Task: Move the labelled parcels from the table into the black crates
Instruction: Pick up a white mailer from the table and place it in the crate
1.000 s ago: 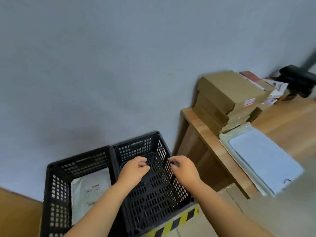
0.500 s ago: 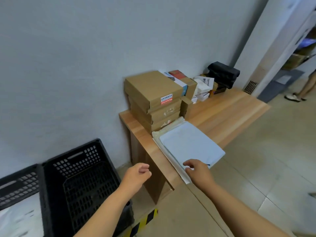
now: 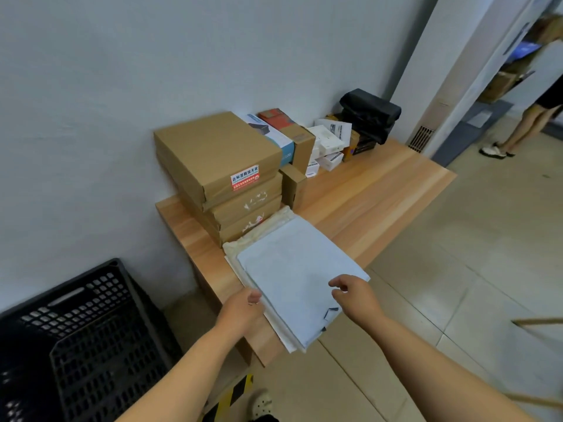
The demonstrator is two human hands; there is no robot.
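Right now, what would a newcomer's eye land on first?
Both hands, left hand and right hand, at the pale blue flat mailer topping a stack on the wooden table's near end. Behind it, stacked brown cardboard boxes; lower left, a black lattice plastic crate.

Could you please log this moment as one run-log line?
left hand: at mailer stack edge | right hand: over pale blue mailer | black crate: left of table

Both hands (image 3: 243, 309) now at mailer (image 3: 300, 278)

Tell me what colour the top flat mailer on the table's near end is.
Pale blue-grey mailer, seen in the head view, the only one.
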